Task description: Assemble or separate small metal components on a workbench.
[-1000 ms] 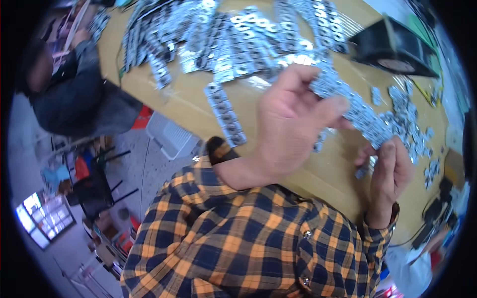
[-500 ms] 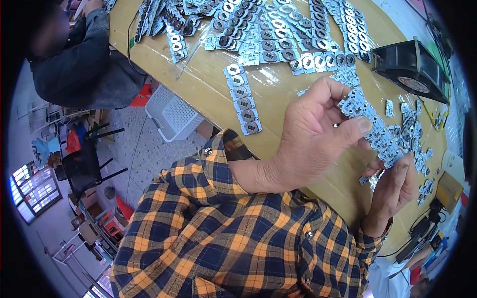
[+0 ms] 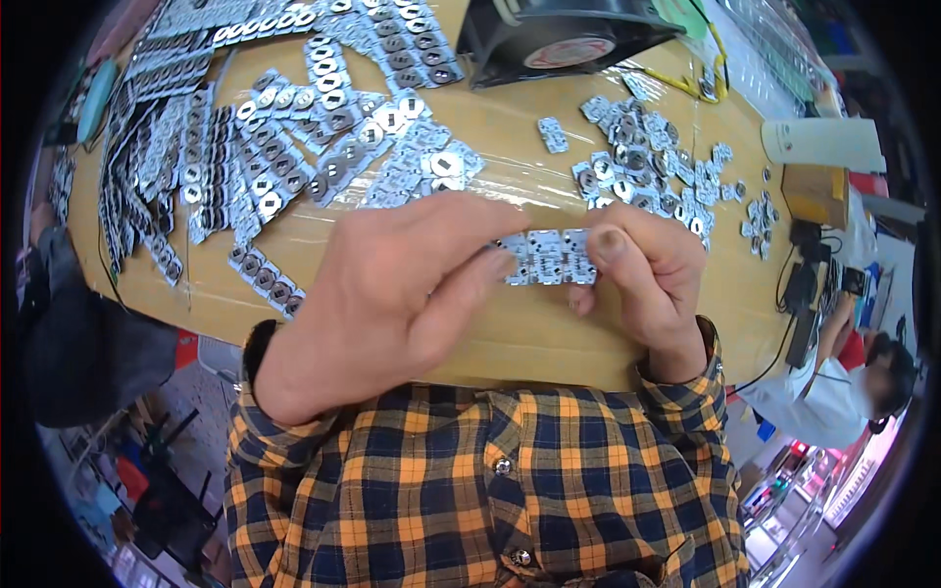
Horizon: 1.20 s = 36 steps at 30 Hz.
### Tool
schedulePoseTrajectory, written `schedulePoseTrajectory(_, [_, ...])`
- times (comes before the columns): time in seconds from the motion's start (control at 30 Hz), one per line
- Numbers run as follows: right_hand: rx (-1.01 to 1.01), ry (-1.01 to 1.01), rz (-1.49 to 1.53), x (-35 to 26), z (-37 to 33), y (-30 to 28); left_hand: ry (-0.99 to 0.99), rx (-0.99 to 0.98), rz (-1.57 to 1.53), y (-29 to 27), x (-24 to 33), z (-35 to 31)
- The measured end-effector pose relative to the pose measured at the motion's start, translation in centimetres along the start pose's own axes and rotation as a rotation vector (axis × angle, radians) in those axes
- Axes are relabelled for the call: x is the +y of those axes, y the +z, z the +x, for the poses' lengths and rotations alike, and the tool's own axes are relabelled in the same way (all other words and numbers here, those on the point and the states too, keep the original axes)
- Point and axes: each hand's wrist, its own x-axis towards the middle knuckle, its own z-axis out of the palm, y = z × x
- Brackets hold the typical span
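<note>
A short strip of joined circuit boards (image 3: 545,259), silvery with small dark parts, is held level between my two hands. My left hand (image 3: 392,284) pinches its left end between thumb and fingers, which hide that end. At the other end, my right hand (image 3: 652,274) grips the strip with the thumb on top and fingers beneath. Just beyond my left hand lies a pile of similar strips (image 3: 417,162), some with round metal discs. Past my right hand is a heap of small separate boards (image 3: 637,147).
A black fan (image 3: 569,44) stands at the table's far side. Many disc-bearing strips (image 3: 196,147) cover the table's left. At the right are a cardboard box (image 3: 816,194), a white cylinder (image 3: 823,142) and dark cables. One person (image 3: 98,323) is at the left, another (image 3: 823,392) at the right.
My view has swung to the right, so the fan and small boards now sit nearer the middle. The held strip has turned from slanted to level; both hands still grip it.
</note>
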Motion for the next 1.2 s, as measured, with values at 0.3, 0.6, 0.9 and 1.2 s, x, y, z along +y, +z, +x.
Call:
schedulePoseTrajectory(0.3, [-0.077, -0.203, -0.272, 1.0, 1.0, -0.7, -0.450, -0.184, -0.603, 0.7, -0.8, 2.3])
schedulePoseTrajectory(0.6, [-0.124, 0.334, 0.770, 1.0, 0.9, -0.4, -0.411, -0.164, -0.742, 0.9, -1.1, 2.4])
schedulePoseTrajectory(0.9, [0.147, 0.193, 0.158, 1.2, 0.9, 0.2, -0.039, 0.034, -0.157, 1.5, -2.2, 2.6])
schedulePoseTrajectory(1.2, [0.141, 0.153, -0.019, 0.8, 1.0, 0.3, 0.203, 0.214, 0.043, 2.8, -2.4, 2.1])
